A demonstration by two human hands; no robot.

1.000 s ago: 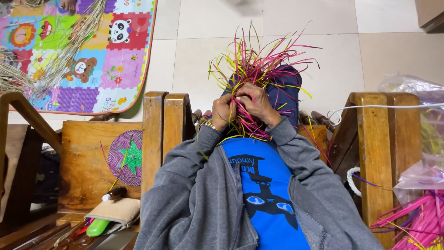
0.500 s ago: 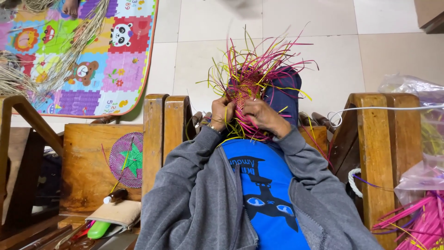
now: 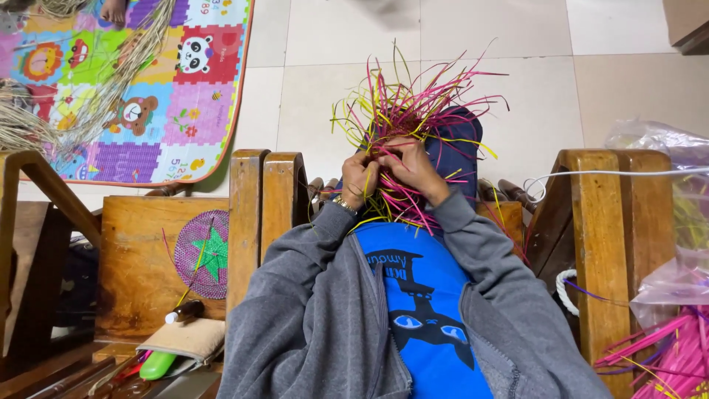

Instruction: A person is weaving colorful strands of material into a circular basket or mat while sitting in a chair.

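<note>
1. Where the person sits in a wooden chair [image 3: 258, 214], both hands meet over the lap on a bundle of straw strips [image 3: 402, 118], pink and yellow, which fans out away from the body toward the tiled floor [image 3: 532, 89]; the strips' long axes run mostly forward and upward in the view.
2. The left hand [image 3: 360, 179] is curled shut on the near end of the bundle, a watch at its wrist; the right hand [image 3: 412, 166] lies just beside it, touching it, fingers closed over the same strips, slightly farther along them.
3. The woven core seems to sit between the two hands, though the fingers hide it, so I cannot tell its shape; it lies straight ahead of both hands, neither clearly nearer.
4. Well apart on the left, a small round woven mat [image 3: 203, 255] with a green star lies on a wooden side table [image 3: 133, 295]; beyond it a colourful play mat [image 3: 140, 81] covers the floor.
5. On the right, a clear plastic bag [image 3: 668, 295] holds more pink strips.
</note>
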